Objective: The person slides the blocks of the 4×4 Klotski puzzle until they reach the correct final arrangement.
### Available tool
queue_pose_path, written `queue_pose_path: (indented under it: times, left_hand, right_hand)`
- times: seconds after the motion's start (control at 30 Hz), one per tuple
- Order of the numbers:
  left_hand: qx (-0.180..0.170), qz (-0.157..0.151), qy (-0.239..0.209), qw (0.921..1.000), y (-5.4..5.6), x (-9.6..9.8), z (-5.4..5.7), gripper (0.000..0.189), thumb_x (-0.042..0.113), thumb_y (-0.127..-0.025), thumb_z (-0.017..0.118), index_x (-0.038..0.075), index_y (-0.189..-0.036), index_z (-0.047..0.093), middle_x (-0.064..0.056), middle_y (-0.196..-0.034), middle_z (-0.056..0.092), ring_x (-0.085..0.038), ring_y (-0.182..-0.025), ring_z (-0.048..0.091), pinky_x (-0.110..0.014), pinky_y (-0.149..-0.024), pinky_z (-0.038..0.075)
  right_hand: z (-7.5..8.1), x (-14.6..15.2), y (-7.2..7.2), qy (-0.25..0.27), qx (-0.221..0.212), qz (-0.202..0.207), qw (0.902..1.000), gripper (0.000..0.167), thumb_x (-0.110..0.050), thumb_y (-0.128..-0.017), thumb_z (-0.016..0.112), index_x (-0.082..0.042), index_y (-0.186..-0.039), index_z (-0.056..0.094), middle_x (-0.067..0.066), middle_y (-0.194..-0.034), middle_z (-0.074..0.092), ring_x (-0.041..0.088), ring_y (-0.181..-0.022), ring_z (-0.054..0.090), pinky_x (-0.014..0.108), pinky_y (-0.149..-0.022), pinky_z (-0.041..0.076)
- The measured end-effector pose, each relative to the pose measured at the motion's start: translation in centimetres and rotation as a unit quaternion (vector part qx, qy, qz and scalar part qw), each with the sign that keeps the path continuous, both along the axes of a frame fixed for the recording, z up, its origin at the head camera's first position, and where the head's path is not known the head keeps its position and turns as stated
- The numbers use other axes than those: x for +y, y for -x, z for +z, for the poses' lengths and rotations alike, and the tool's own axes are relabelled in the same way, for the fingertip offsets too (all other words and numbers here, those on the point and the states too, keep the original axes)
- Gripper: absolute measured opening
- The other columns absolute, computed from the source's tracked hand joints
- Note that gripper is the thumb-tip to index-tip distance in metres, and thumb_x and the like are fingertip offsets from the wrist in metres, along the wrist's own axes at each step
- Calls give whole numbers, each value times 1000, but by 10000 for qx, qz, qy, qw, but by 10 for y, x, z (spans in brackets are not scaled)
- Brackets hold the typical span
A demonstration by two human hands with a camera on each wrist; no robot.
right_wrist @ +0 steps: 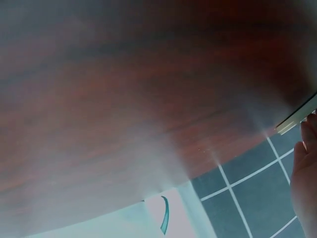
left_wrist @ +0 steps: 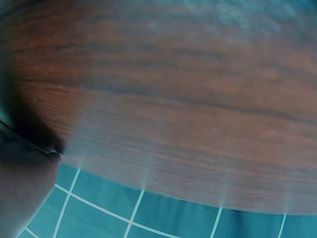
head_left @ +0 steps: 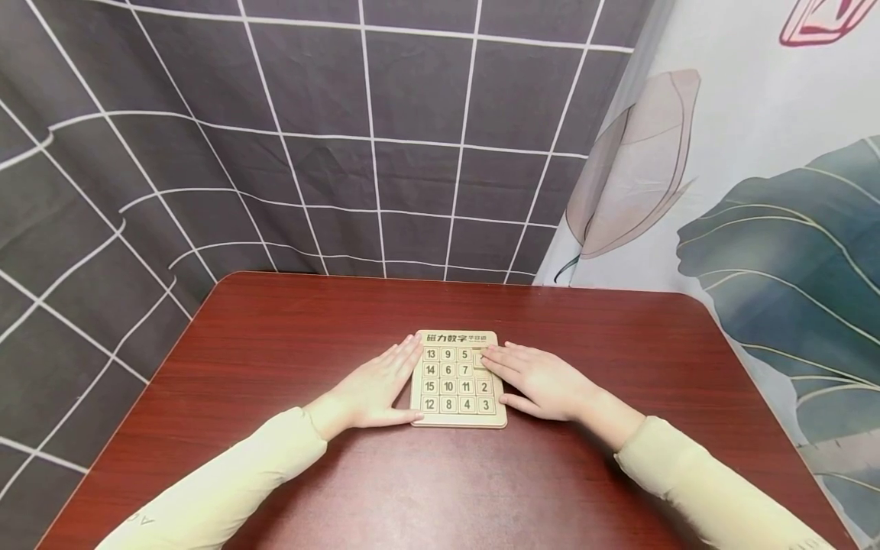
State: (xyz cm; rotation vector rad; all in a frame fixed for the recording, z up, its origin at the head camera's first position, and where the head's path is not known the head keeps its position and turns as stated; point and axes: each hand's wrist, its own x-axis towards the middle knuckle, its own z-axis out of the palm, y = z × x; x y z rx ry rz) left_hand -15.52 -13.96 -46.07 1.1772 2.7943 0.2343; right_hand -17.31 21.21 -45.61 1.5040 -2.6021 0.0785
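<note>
A pale wooden sliding number puzzle [head_left: 458,417] lies flat on the table, its numbered tiles in a grid under a printed heading. Along its left edge rests my left hand [head_left: 374,388], fingers extended and thumb at the lower left corner. My right hand [head_left: 546,382] comes from the other side; its extended fingertips touch the upper right of the grid and cover part of the right column, while its thumb meets the right edge. What number lies beneath those fingertips is hidden. In the right wrist view, the puzzle's edge shows beside the fingers [right_wrist: 309,144].
The puzzle sits on a reddish-brown wooden table [head_left: 289,328]. A dark curtain with a white grid [head_left: 419,92] hangs behind the far edge and down the left. On the right hangs a pale curtain with leaf prints [head_left: 722,114].
</note>
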Motion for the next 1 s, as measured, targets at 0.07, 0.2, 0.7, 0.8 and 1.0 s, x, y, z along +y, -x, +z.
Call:
queue_pose_path:
  times: [0.07, 0.2, 0.7, 0.8, 1.0]
  left_hand:
    - [19, -11, 7, 10000, 0, 0, 0, 107, 63, -97, 61, -9, -166, 20, -26, -177, 12, -38, -165, 18, -46, -135, 25]
    - [-1, -2, 48, 10000, 1, 1, -1, 107, 64, -98, 61, -8, -166, 19, -25, -177, 11, -37, -166, 17, -46, -135, 24]
    - [75, -15, -3, 10000, 1, -1, -2, 106, 62, -97, 63, -10, -165, 23, -27, -176, 15, -40, -164, 20, -49, -134, 27]
    - [65, 1, 43, 10000, 1, -1, -2, 107, 63, -97, 62, -9, -165, 21, -26, -177, 13, -39, -165, 19, -48, -135, 25]
    - [32, 34, 56, 10000, 1, 1, -3, 108, 65, -97, 61, -7, -166, 19, -24, -178, 10, -36, -166, 16, -46, -136, 24]
  right_hand:
    - [0, -1, 4, -46, -8, -50, 10000, 62, -38, -103, 66, -2, -153, 56, 12, -160, 55, 27, -151, 52, 47, -126, 42]
    - [-1, -1, 9, -99, 44, -68, 9999, 61, -38, -103, 66, -3, -152, 57, 12, -160, 56, 27, -150, 53, 47, -127, 42]
    - [-3, 7, -24, 359, 376, 574, 9970, 63, -39, -100, 69, -1, -149, 59, 14, -157, 59, 27, -146, 57, 49, -119, 49]
    - [-4, 10, -30, 435, 450, 725, 9954, 62, -38, -99, 70, -1, -148, 60, 14, -155, 60, 26, -144, 59, 49, -118, 51]
    - [-4, 12, -33, 420, 520, 794, 9946, 61, -39, -100, 69, -2, -148, 60, 13, -154, 61, 25, -143, 59, 48, -117, 51]
